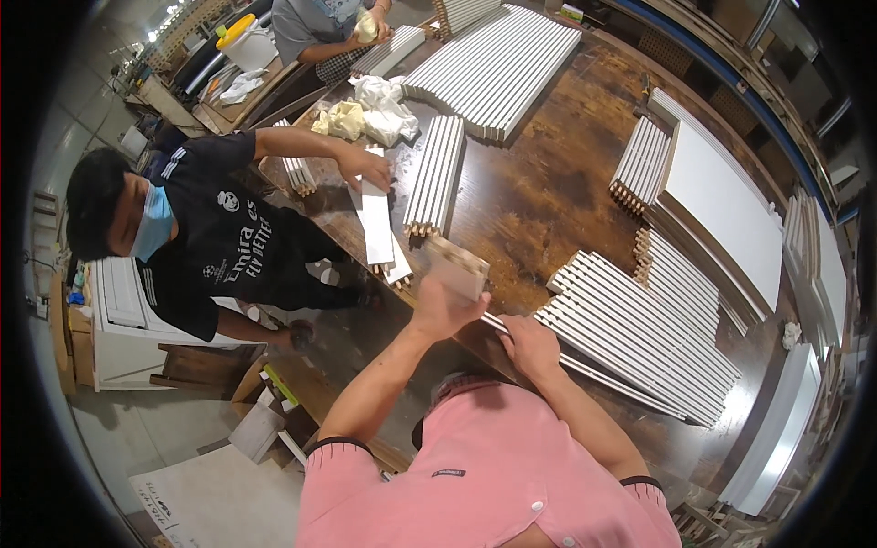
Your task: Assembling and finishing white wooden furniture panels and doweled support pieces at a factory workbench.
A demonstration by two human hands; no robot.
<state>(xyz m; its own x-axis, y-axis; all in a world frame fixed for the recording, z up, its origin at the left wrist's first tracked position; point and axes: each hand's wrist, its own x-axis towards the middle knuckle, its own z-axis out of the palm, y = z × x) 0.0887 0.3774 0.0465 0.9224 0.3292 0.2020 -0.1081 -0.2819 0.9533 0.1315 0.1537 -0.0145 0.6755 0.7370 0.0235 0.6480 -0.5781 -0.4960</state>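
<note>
My left hand (445,309) is closed round a pale block (459,269) with tan wooden-looking edges, near the table's front edge; its exact kind is unclear. Just to the right, my right hand (530,347) grips the near end of a long narrow white slat (607,391). That slat runs off to the right along the table edge. Beside it lies a wide row of white slats (630,329) packed side by side, with bare wooden ends. Beyond my left hand, a smaller bundle of white slats (434,173) rests on the table.
A masked person in black (237,219) stands at left, one hand on loose white boards (377,224). Another person (320,32) works at the far side. Crumpled cloths (384,110), more slat rows (493,73) and stacked white panels (722,201) occupy the brown table (539,183).
</note>
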